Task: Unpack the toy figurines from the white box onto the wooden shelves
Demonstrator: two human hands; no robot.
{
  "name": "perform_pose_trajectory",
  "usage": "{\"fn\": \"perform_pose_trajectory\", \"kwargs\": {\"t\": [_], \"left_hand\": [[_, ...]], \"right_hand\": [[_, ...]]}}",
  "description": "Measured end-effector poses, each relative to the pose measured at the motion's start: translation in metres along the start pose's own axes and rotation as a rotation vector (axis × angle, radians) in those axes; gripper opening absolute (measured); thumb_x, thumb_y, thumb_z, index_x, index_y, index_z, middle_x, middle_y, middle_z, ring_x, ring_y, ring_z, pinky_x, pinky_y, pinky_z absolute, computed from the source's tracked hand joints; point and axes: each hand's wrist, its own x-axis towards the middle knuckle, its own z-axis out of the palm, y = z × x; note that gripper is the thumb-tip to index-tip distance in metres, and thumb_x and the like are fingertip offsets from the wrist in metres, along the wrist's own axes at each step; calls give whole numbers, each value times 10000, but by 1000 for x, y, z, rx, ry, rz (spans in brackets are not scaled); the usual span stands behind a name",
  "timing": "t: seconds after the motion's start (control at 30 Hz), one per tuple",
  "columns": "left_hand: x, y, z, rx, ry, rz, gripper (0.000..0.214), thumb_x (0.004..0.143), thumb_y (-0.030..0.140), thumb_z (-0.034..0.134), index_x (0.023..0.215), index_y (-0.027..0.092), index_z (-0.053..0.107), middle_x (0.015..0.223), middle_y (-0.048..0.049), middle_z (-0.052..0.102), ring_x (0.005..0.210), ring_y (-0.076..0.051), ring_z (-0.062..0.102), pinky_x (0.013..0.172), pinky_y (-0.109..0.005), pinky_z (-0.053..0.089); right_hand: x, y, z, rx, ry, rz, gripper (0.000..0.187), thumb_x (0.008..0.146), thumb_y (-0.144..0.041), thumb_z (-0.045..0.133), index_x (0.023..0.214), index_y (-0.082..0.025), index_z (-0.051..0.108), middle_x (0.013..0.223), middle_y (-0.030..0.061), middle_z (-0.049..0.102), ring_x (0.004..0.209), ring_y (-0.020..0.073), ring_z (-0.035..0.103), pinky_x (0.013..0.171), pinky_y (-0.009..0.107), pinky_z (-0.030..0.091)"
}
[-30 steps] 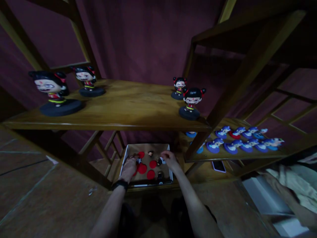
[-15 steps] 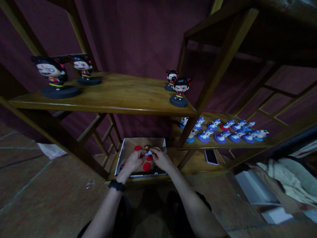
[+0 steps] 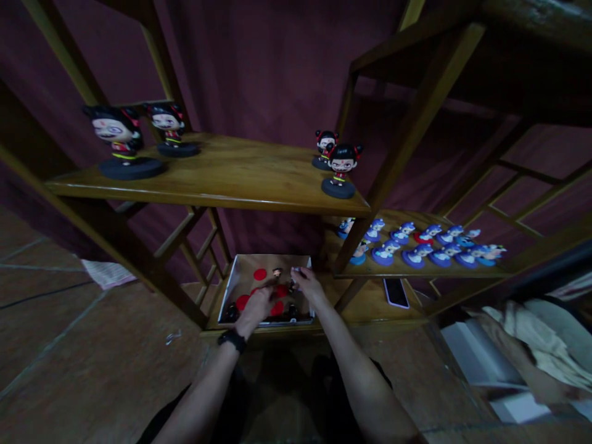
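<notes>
A shallow cardboard box [image 3: 228,283] with white outer sides stands on the low shelf, holding several flat red discs [image 3: 259,274] and small dark-haired figure pieces [image 3: 277,272]. Inside it, my left hand [image 3: 258,304] is low among the discs, fingers bent downward and close together; whatever is under the fingertips is hidden. At the box's right side my right hand [image 3: 309,285] is closed in a pinch on a small whitish piece [image 3: 295,271], too blurred to name. A dark figure piece [image 3: 292,286] shows just below those fingers.
The wooden shelf [image 3: 240,179] above the box bears several black-haired figurines [image 3: 342,169] on dark round bases. Rows of blue-and-purple figurines [image 3: 419,251] fill a shelf to the right. Below them lies a phone [image 3: 396,292]. White boxes [image 3: 481,353] stand on the floor at right.
My hands were together over a whitish thing in the middle of the box and are now apart. The right has moved right with a whitish piece; the left has dropped toward the discs.
</notes>
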Motion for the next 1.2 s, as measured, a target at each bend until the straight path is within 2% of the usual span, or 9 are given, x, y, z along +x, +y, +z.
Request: {"fn": "perform_pose_trajectory", "kwargs": {"t": [0.13, 0.2, 0.27, 0.33, 0.43, 0.57, 0.67, 0.97, 1.2], "left_hand": [[-12, 4, 25, 329, 38, -11, 352, 716, 70, 493, 1045, 140, 598, 1233, -194, 518, 1111, -288, 487, 831, -372, 398], [-15, 6, 31, 339, 66, -2, 365, 707, 17, 459, 1031, 117, 594, 1242, -215, 505, 1136, -284, 474, 865, -375, 380], [-12, 5, 32, 270, 98, -2, 346, 702, 1, 451, 997, 108, 597, 1128, -222, 573, 1091, -276, 515, 863, -367, 379], [-7, 4, 30, 133, 127, -50, 291, 682, 19, 492, 928, 124, 604, 910, -177, 644, 968, -273, 582, 808, -357, 404], [4, 8, 21, -250, 172, -157, 180, 610, 49, 581, 748, 164, 575, 621, -50, 608, 711, -227, 618, 663, -311, 437], [7, 22, 6, -964, 218, -269, 186, 582, 98, 640, 720, 169, 537, 613, -1, 609, 586, -156, 602, 560, -254, 446], [4, 32, -3, -1248, 221, -279, 266, 514, 89, 697, 734, 148, 559, 665, -18, 641, 594, -140, 612, 590, -248, 465], [9, 35, 0, -1331, 278, -203, 321, 453, 111, 750, 746, 126, 620, 636, -16, 653, 587, -131, 606, 585, -233, 461], [7, 32, -3, -1440, 227, -292, 271, 477, 37, 743, 722, 110, 652, 653, -35, 674, 596, -132, 622, 590, -224, 478]], "right_hand": [[1, 2, 5, 567, -59, 76, 285, 625, -334, 703, 843, -185, 596, 876, 11, 613, 742, 135, 594, 718, 318, 526], [-1, 2, 6, 695, -109, 87, 299, 576, -313, 745, 793, -172, 594, 849, 7, 624, 739, 134, 603, 745, 337, 529], [-2, 1, 4, 726, -137, 119, 313, 560, -307, 759, 786, -168, 592, 816, 7, 634, 724, 138, 616, 738, 341, 531], [-2, 1, 1, 692, -142, 150, 338, 565, -322, 758, 817, -171, 591, 782, 6, 643, 675, 136, 622, 677, 319, 535], [0, 0, -4, 609, -113, 133, 355, 568, -349, 750, 836, -180, 590, 747, -2, 638, 584, 114, 595, 545, 255, 506], [5, -1, -4, 575, -59, 32, 341, 556, -341, 739, 813, -191, 573, 786, -6, 611, 686, 129, 601, 579, 248, 513], [8, -1, 1, 479, -9, -39, 342, 561, -330, 716, 834, -207, 549, 813, -12, 591, 743, 143, 594, 612, 263, 523], [-1, -9, 2, -123, 44, -268, 203, 719, -304, 573, 915, -257, 550, 867, -25, 611, 800, 138, 593, 705, 263, 478], [1, -6, 2, -195, 24, -271, 208, 727, -305, 565, 929, -259, 548, 877, -26, 615, 800, 139, 592, 736, 275, 461]]}}
